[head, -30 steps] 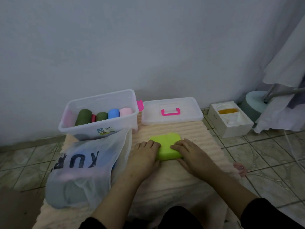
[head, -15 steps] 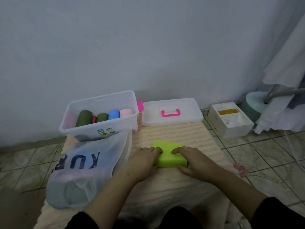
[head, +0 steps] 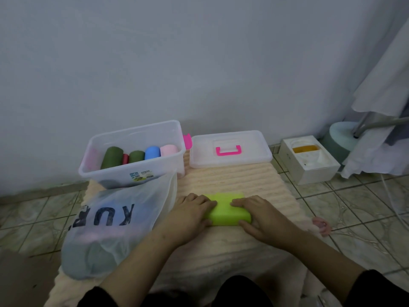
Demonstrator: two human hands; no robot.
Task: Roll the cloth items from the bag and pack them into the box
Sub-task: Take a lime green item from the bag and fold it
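A lime green cloth lies partly rolled on the cream ribbed mat. My left hand grips the roll's left end and my right hand its right end, fingers curled over the top. The clear plastic box stands at the back left and holds several rolled cloths: dark green, red, blue and pink. A translucent white bag with dark letters lies in front of the box, with more cloth showing dimly through it.
The box's clear lid with a pink handle lies flat behind the mat by the wall. A white carton sits on the tiled floor to the right, beside a teal stand base and hanging white fabric.
The flat green cloth has been rolled up from its near edge into a thicker roll. Both hands shifted from pressing on top to gripping its ends.
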